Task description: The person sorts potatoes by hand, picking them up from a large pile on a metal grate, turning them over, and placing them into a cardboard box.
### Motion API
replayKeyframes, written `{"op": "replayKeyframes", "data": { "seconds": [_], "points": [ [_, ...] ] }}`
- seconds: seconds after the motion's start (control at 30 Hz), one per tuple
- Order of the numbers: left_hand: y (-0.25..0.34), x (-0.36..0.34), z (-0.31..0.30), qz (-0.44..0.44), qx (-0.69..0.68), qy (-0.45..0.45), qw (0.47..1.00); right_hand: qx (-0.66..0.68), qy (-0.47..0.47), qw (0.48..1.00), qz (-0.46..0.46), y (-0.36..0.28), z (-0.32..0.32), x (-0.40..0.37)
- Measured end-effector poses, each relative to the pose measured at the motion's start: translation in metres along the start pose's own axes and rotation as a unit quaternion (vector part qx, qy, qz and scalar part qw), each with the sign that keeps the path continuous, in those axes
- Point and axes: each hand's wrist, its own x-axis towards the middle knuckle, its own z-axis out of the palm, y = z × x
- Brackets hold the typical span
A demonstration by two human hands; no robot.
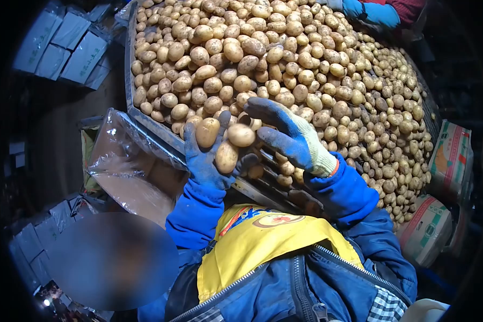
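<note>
Three potatoes (226, 156) lie cupped in my left hand (204, 160) at the near edge of the sorting table (127, 75). My right hand (292, 137) rests flat-fingered against them, unclenched. A co-worker's blue sleeve (378, 13) reaches over the far edge.

We've got our left hand (204, 161) and right hand (290, 137) side by side at the table (161, 137) near rim, three potatoes (226, 156) in the left. Potato heap (284, 59) on the table behind them; lined box (129, 172) left, below the rim; cartons (451, 155) right.
</note>
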Motion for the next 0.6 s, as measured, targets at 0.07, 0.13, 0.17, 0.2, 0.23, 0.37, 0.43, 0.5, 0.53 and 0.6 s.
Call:
{"op": "replayKeyframes", "data": {
  "seconds": [0.07,0.13,0.17,0.2,0.23,0.37,0.43,0.5,0.53,0.6],
  "points": [
    [0.005,0.004,-0.016,-0.018,-0.019,-0.089,0.996,0.042,0.006,0.999,0.021,0.003,-0.004,0.0],
    [0.024,-0.002,-0.032,-0.009,0.001,-0.102,0.995,0.071,0.026,0.996,0.042,0.003,-0.011,-0.004],
    [0.03,-0.007,-0.036,-0.001,0.02,-0.114,0.993,0.094,0.038,0.994,0.044,0.011,-0.014,-0.007],
    [0.03,-0.021,-0.025,0.016,-0.027,-0.134,0.991,0.073,0.05,0.995,0.047,0.008,-0.019,-0.012],
    [0.041,-0.029,-0.029,0.063,0.021,-0.146,0.987,0.051,0.062,0.996,0.05,0.004,-0.025,-0.018],
    [0.105,-0.09,-0.056,0.197,0.207,-0.054,0.957,0.0,0.132,0.99,0.051,0.011,-0.044,-0.04],
    [0.105,-0.111,-0.054,0.262,0.222,0.038,0.938,-0.01,0.16,0.986,0.043,0.022,-0.055,-0.052],
    [0.112,-0.119,-0.067,0.338,0.245,0.23,0.879,-0.049,0.184,0.98,0.058,0.026,-0.06,-0.062],
    [0.119,-0.122,-0.087,0.337,0.247,0.231,0.879,-0.082,0.176,0.979,0.066,0.028,-0.063,-0.067],
    [0.128,-0.118,-0.12,0.357,0.408,0.225,0.81,-0.133,0.204,0.967,0.071,0.026,-0.064,-0.082]
  ]
}}
